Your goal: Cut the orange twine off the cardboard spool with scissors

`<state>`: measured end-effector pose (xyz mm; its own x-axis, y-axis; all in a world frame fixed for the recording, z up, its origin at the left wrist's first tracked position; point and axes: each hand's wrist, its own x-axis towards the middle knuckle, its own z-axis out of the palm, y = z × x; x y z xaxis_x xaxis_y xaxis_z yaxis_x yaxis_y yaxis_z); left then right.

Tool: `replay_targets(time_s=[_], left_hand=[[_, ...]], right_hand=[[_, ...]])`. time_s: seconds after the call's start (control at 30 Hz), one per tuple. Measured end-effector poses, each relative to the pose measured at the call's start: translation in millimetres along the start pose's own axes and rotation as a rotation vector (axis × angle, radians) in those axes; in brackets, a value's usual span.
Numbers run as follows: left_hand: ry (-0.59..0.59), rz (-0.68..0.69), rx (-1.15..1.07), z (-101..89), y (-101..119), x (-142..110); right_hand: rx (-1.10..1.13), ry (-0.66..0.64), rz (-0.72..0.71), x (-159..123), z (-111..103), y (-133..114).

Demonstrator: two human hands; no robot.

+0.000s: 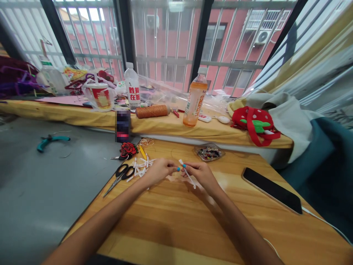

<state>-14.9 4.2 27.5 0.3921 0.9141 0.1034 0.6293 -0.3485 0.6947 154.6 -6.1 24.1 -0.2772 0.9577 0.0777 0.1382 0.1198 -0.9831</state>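
Observation:
Over the wooden table, my right hand (202, 175) pinches a thin white strip (189, 177) between thumb and fingers. One short end of the strip sticks up past the fingertips, and the longer part slants down toward the tabletop. Close beside it, my left hand (163, 170) is closed in a pinch, its blue-nailed fingertip almost touching the right one. What the left fingers hold is too small to make out. A pile of short white strips (141, 167) lies left of my left hand, next to black-handled scissors (122, 175). Behind my right hand stands a clear tray of colourful beads (210, 152).
A phone (271, 189) with a white cable lies on the right of the table (176, 228). A red rose patch (128, 149) sits at the left edge. Along the sill stand a water bottle (132, 88), an orange drink bottle (195, 99) and a brown thread spool (153, 111). Pliers (52, 141) lie farther left.

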Motion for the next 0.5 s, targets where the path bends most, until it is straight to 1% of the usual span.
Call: replay_targets(time_s=[0.1,0.2,0.37,0.5], left_hand=[[0.029,0.020,0.039,0.3,2.4,-2.1],[0.040,0.045,0.058,0.4,5.5,-4.4],[0.031,0.054,0.090,0.9,7.6,-5.9],[-0.001,0.132,0.029,-0.4,0.4,-3.2]], right_hand=[[0.135,-0.043,0.062,0.8,-0.5,-2.5],[0.200,-0.062,0.104,-0.1,0.7,-4.5],[0.246,-0.015,0.137,-0.4,1.7,-0.6],[0.269,0.025,0.106,0.4,1.5,4.3]])
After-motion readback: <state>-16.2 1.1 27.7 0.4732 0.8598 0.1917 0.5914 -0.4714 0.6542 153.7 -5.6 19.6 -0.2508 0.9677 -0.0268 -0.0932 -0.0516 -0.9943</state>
